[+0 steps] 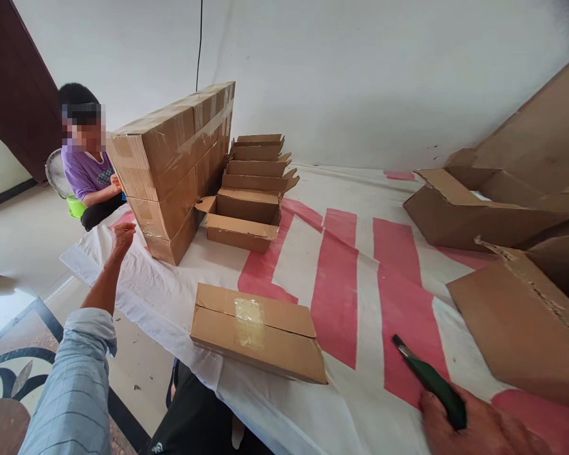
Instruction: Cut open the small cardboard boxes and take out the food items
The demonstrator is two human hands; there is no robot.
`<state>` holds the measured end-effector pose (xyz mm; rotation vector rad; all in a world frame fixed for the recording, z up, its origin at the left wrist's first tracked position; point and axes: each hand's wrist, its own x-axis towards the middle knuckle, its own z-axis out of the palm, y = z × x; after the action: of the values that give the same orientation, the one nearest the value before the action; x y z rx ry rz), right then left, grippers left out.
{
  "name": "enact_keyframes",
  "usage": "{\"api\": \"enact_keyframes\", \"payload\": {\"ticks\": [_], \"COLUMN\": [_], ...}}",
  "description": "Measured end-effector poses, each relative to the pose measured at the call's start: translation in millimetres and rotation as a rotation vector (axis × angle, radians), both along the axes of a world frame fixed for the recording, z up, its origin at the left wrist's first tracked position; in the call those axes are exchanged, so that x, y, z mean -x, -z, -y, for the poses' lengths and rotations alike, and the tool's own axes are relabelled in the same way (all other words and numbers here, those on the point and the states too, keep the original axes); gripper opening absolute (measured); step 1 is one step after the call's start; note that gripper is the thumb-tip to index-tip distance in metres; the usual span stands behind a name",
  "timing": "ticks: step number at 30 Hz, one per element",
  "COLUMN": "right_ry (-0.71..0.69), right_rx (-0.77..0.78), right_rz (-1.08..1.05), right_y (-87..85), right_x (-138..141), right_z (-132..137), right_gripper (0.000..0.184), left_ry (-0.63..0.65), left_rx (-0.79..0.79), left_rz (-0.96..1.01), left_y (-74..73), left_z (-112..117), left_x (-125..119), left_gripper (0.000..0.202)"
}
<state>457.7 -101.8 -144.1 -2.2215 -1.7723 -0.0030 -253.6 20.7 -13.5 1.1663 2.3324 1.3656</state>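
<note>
My left hand (pixel 122 238) is stretched out to the left, fingers curled in a loose fist, close to the bottom of a tall stack of taped cardboard boxes (pixel 173 165). Nothing shows inside it. My right hand (pixel 474 426) sits at the lower right edge and grips a green-handled box cutter (pixel 431 380) whose blade tip points up and left. A closed flat cardboard box (pixel 258 330) with clear tape across its seam lies in front of me on the white and red sheet (pixel 355 278), between both hands.
Several open empty boxes (pixel 251 193) are lined up behind the stack. Large opened cartons (pixel 512 208) crowd the right side. Another person in a purple shirt (pixel 86 172) sits behind the stack beside a green tub. A dark door stands at the far left.
</note>
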Motion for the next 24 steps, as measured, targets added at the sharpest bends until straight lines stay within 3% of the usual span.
{"api": "enact_keyframes", "payload": {"ticks": [6, 9, 11, 18, 21, 24], "right_ry": [-0.004, -0.034, -0.058, -0.123, -0.124, -0.108], "right_rx": [-0.102, -0.141, -0.177, -0.314, -0.38, -0.413], "right_rz": [-0.013, 0.001, 0.01, -0.055, -0.168, -0.289], "right_y": [6.0, 10.8, 14.2, 19.1, 16.8, 13.5], "right_x": [-1, -5, -7, -11, -8, 5], "right_z": [-1, -3, -3, -5, -4, 0], "right_gripper": [0.059, 0.06, 0.059, 0.056, 0.057, 0.063], "left_ry": [-0.021, 0.013, 0.087, 0.528, 0.64, 0.636], "left_rx": [-0.048, -0.077, -0.09, -0.11, -0.153, -0.166], "left_rz": [-0.052, -0.067, -0.063, 0.039, 0.153, 0.237], "left_y": [-5.9, -3.1, 1.2, 9.6, 7.2, 2.9], "left_z": [50, 79, 98, 156, 166, 170], "left_x": [-29, -58, -85, -199, -226, -235], "left_gripper": [0.008, 0.013, 0.013, 0.021, 0.023, 0.023]}}
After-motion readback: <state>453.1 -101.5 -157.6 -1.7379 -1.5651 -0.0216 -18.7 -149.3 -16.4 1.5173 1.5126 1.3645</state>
